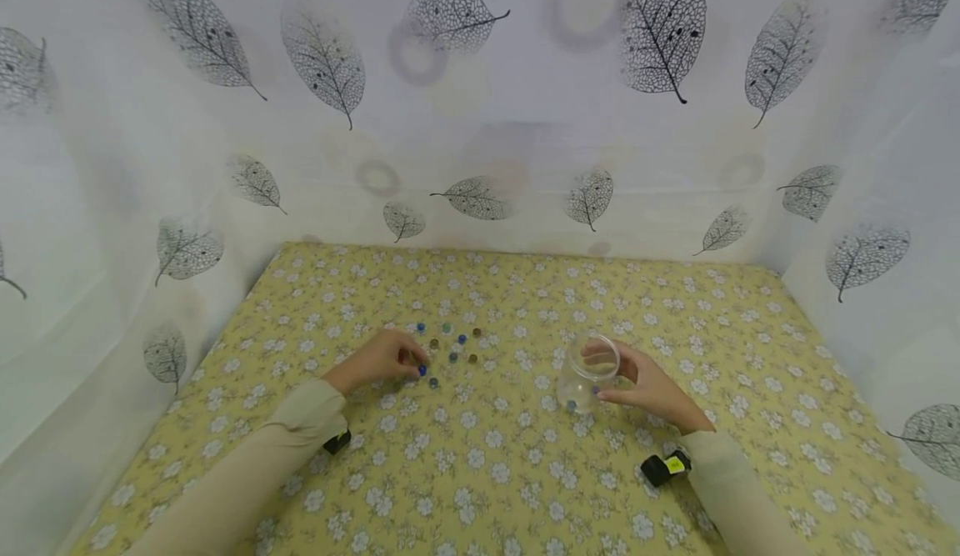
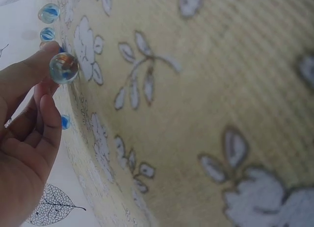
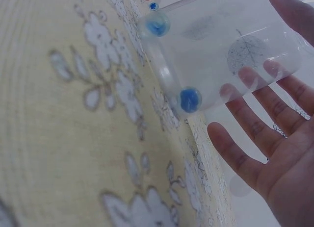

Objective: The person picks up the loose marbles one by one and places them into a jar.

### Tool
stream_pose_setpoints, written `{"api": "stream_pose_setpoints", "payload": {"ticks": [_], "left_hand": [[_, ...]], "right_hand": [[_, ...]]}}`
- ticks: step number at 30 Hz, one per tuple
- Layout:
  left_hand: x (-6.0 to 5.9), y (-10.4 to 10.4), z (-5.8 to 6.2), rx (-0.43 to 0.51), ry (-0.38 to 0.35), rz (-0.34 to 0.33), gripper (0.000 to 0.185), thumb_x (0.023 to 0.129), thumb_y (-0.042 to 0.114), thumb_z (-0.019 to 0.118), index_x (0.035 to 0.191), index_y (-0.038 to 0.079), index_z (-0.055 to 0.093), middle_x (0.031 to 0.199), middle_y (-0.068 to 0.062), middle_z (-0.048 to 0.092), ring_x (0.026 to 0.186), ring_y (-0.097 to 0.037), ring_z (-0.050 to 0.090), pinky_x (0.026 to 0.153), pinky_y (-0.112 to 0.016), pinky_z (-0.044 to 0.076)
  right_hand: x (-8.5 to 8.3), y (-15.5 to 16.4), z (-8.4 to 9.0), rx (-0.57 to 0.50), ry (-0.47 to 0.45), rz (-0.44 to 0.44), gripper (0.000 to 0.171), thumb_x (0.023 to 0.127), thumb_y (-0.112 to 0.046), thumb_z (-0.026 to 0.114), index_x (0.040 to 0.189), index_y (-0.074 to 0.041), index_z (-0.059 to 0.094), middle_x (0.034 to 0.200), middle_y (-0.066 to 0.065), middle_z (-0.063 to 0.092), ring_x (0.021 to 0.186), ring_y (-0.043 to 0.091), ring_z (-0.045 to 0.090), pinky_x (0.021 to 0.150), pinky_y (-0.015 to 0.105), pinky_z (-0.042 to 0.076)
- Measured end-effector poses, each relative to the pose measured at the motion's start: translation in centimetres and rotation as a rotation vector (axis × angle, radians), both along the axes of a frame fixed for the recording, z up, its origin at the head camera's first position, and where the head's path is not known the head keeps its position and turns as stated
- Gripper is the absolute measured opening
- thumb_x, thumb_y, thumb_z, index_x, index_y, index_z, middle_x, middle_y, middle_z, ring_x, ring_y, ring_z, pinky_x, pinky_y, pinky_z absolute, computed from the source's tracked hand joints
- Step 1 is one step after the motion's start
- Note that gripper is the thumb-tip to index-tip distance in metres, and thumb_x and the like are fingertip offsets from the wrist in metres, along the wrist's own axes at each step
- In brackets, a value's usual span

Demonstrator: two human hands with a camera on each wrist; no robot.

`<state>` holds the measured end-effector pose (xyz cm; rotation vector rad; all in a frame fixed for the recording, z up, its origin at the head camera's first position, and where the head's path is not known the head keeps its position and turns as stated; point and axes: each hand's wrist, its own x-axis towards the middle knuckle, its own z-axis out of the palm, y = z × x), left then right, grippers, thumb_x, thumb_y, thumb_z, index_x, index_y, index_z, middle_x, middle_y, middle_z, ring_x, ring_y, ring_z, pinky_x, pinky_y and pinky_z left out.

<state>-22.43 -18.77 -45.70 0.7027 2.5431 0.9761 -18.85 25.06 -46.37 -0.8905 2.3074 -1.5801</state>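
Note:
My left hand is low over the cloth at the near-left edge of a loose group of marbles. Its thumb and fingertips pinch a dark blue marble, mostly hidden behind the thumb in the left wrist view. Right by those fingertips is a clear marble with orange and blue inside. On the right, my right hand holds a clear, wide-mouthed jar, thumb on one side and fingers along the other. Two blue-swirled marbles, one near the fingers and one farther off, lie at the jar's bottom.
Several more marbles, blue, greenish and brown, including a blue one and a brown one, lie beyond the left hand. A yellow flowered cloth covers the table. Leaf-printed white curtains hang behind and at both sides.

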Motion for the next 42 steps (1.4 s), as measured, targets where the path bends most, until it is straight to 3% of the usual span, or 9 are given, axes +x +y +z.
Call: {"api": "stream_pose_setpoints", "payload": {"ticks": [18,34,42], "left_hand": [[-0.20,0.04,-0.37,0.005,0.052,-0.042,0.014,0.079,0.007,0.073,0.093,0.012,0.074,0.088,-0.002,0.068,0.065,-0.003,0.056,0.056,-0.022,0.050],[-0.10,0.04,-0.23,-0.019,0.033,-0.031,0.016,0.080,0.009,0.072,0.095,0.013,0.074,0.089,0.000,0.065,0.064,-0.006,0.054,0.055,-0.023,0.049],[-0.18,-0.01,-0.29,-0.054,0.095,-0.067,0.015,0.080,0.011,0.073,0.095,0.012,0.074,0.089,0.000,0.066,0.065,-0.002,0.054,0.057,-0.019,0.048]], "right_hand": [[-0.13,0.03,-0.09,0.007,0.035,0.009,0.061,0.082,0.007,0.065,0.137,0.008,0.038,0.131,0.029,0.047,0.117,0.015,0.056,0.094,0.018,0.046],[-0.06,-0.01,-0.08,0.007,0.033,0.009,0.059,0.083,0.008,0.064,0.136,0.008,0.038,0.131,0.029,0.046,0.117,0.018,0.056,0.093,0.020,0.047],[-0.04,0.02,-0.09,0.003,0.031,0.007,0.059,0.083,0.007,0.064,0.136,0.007,0.039,0.131,0.029,0.047,0.117,0.016,0.056,0.093,0.021,0.048]]}}
